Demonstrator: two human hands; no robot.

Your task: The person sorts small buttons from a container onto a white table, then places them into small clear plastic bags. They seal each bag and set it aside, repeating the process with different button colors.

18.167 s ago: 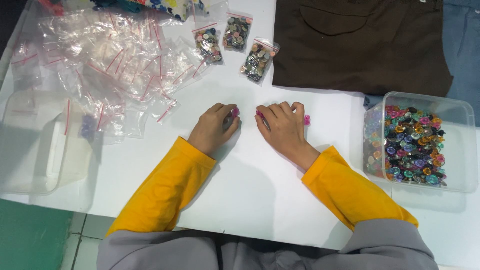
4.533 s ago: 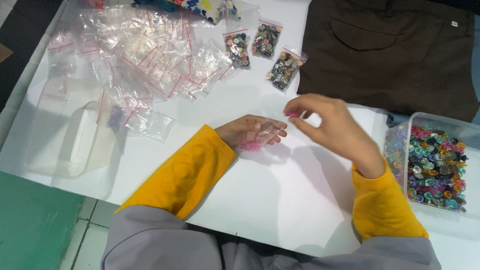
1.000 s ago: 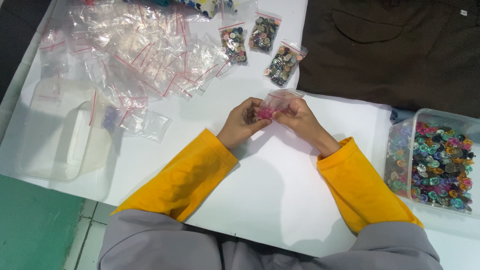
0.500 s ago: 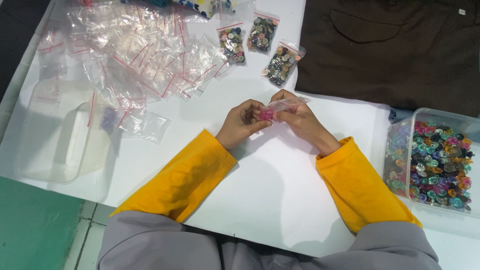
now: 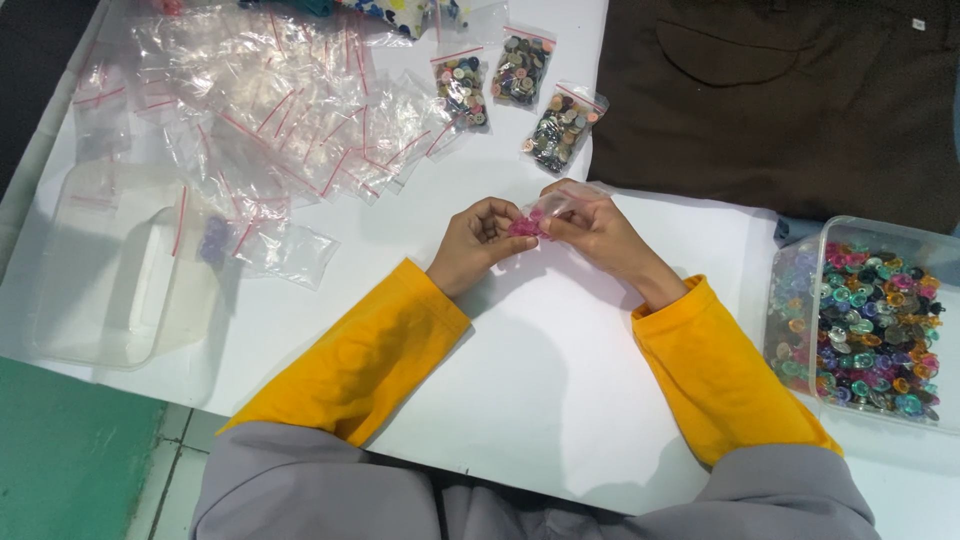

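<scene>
Both hands have come together above the white table (image 5: 520, 400): the left hand (image 5: 478, 240) pinches pink buttons (image 5: 524, 226), the right hand (image 5: 598, 232) pinches a small clear bag (image 5: 553, 204) open, now raised for filling

I see a small clear bag (image 5: 556, 203) held up off the white table (image 5: 560, 380), between the filled bags at the far edge and the near edge where my sleeves rest. It is a thin, glossy plastic pouch, crumpled and tilted, its upper part poking out above the fingers. Pink buttons (image 5: 524, 226) sit bunched at its lower left end, a small bright cluster; I cannot tell how many. My left hand (image 5: 478, 240) pinches that end with curled fingertips, and my right hand (image 5: 592, 228) grips the bag's other side. Both hands meet over the table's middle, touching the bag.
</scene>
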